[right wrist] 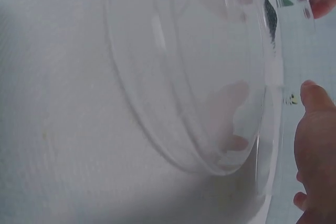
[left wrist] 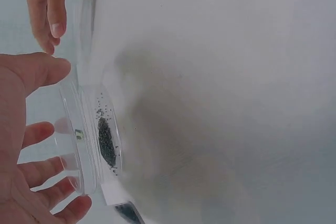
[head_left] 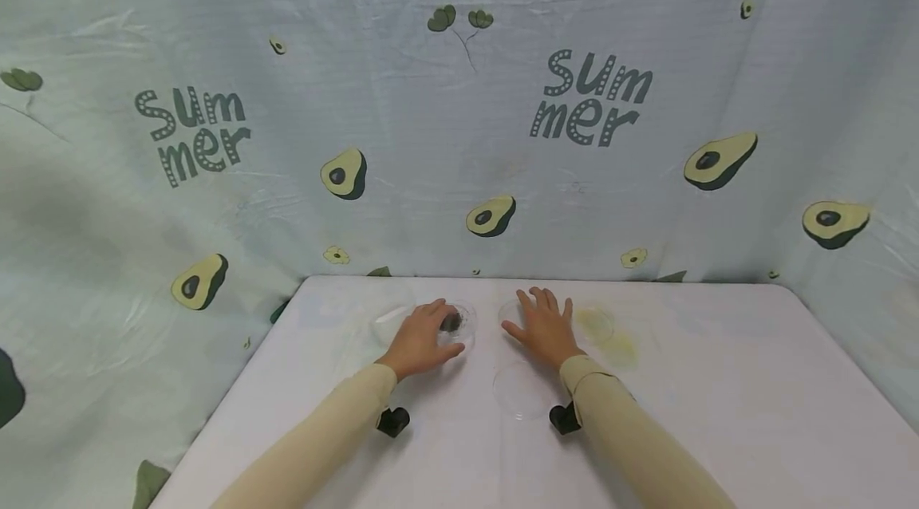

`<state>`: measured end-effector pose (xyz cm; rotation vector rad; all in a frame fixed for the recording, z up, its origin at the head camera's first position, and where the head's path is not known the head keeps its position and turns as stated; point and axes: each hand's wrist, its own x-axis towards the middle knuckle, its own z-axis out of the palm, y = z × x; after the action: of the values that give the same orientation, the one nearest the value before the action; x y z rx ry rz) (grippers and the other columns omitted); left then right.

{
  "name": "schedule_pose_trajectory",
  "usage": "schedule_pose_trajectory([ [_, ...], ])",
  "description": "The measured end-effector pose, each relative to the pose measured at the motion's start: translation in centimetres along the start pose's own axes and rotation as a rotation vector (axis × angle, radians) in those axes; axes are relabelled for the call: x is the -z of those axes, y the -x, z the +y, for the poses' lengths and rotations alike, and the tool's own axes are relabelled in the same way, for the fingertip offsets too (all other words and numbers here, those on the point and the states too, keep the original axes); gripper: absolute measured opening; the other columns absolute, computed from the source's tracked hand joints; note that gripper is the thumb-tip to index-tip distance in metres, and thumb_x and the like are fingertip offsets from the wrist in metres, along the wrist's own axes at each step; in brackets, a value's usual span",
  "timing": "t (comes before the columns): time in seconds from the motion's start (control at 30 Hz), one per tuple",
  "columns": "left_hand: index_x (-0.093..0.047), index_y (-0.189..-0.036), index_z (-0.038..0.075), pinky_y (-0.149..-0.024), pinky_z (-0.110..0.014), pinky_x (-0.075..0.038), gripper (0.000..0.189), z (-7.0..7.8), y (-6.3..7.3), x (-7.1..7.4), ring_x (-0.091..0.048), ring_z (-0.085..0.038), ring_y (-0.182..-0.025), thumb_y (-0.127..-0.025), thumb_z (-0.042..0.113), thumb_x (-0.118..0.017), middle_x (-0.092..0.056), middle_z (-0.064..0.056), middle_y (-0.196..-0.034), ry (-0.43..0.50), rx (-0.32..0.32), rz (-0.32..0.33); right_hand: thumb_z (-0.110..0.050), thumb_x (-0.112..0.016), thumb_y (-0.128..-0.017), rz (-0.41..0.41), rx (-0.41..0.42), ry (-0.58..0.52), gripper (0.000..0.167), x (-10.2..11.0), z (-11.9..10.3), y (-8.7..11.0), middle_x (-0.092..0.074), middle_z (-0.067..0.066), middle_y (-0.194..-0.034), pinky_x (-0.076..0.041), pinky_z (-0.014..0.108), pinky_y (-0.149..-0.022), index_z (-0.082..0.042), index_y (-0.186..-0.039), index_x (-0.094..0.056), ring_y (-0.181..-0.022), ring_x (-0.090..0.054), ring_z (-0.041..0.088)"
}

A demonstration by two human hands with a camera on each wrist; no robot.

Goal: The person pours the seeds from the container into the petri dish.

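My left hand (head_left: 425, 340) is over a round clear dish (head_left: 467, 317) with fingers spread and thumb out. Dark grains (left wrist: 106, 142) lie in a mound in that dish, with a few scattered beside it. In the left wrist view, fingertips (left wrist: 68, 182) are right at the clear plastic, which mirrors them. Loosely spread, my right hand (head_left: 547, 327) hovers by another clear dish (head_left: 507, 314), which it partly hides. Its thumb (right wrist: 312, 95) points out straight in the right wrist view.
A clear round dish (head_left: 520, 391) stands nearer me, between the forearms; a large one (right wrist: 163, 77) fills the right wrist view. Another clear disc (head_left: 388, 324) lies left of my left hand. Yellowish patches (head_left: 619, 349) show right of my right hand. A printed cloth (head_left: 416, 110) hangs behind the white table (head_left: 718, 381).
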<state>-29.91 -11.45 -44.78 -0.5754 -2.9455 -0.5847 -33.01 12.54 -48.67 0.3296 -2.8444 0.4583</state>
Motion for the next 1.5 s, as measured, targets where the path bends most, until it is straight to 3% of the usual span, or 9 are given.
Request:
schedule_pose_trajectory([
  [0.27,-0.056,-0.128,0.012,-0.109,-0.056,-0.036,0.056,-0.4,-0.4,-0.2,-0.042,-0.036,-0.135,-0.082,0.039,-0.073,-0.046,-0.016,-0.147,-0.005,0.015,0.011,-0.058,-0.059,-0.088,-0.025,-0.032,0.028,0.075,-0.1,0.1,0.3,-0.045,0.019,-0.143,-0.020,0.072,-0.109,-0.009,-0.143,-0.045,-0.135,-0.038,0.038],
  [0.5,-0.055,-0.126,0.009,-0.107,-0.055,-0.039,0.056,-0.6,-0.7,-0.9,-0.046,-0.037,-0.130,-0.082,0.038,-0.073,-0.049,-0.018,-0.142,-0.029,-0.038,0.021,-0.059,-0.061,-0.086,-0.023,-0.061,0.060,0.080,0.1,-0.3,0.9,-0.049,0.021,-0.138,-0.024,0.071,-0.108,-0.005,-0.142,-0.044,-0.130,-0.044,0.041],
  [0.87,-0.055,-0.125,0.011,-0.101,-0.055,-0.043,0.056,-0.3,-1.2,-1.6,-0.048,-0.037,-0.128,-0.081,0.040,-0.074,-0.050,-0.017,-0.141,-0.076,-0.028,0.063,-0.059,-0.062,-0.085,-0.057,-0.090,0.040,0.084,-0.1,-0.3,0.6,-0.046,0.021,-0.142,-0.019,0.072,-0.109,-0.004,-0.144,-0.040,-0.132,-0.042,0.040],
  [1.27,-0.054,-0.129,0.009,-0.099,-0.054,-0.044,0.058,0.4,-2.0,-2.4,-0.047,-0.037,-0.130,-0.083,0.041,-0.072,-0.048,-0.018,-0.143,-0.116,-0.020,0.038,-0.061,-0.062,-0.084,-0.049,-0.079,0.074,0.084,-0.1,1.1,1.0,-0.051,0.021,-0.136,-0.021,0.072,-0.109,0.000,-0.139,-0.046,-0.129,-0.045,0.038],
  [1.5,-0.051,-0.133,0.006,-0.101,-0.055,-0.041,0.059,0.6,-2.7,-2.3,-0.043,-0.038,-0.132,-0.087,0.038,-0.069,-0.044,-0.020,-0.145,-0.142,0.042,0.002,-0.064,-0.060,-0.084,-0.088,-0.056,0.055,0.084,-0.1,1.8,0.5,-0.051,0.019,-0.138,-0.019,0.072,-0.109,-0.002,-0.140,-0.046,-0.130,-0.045,0.038],
])
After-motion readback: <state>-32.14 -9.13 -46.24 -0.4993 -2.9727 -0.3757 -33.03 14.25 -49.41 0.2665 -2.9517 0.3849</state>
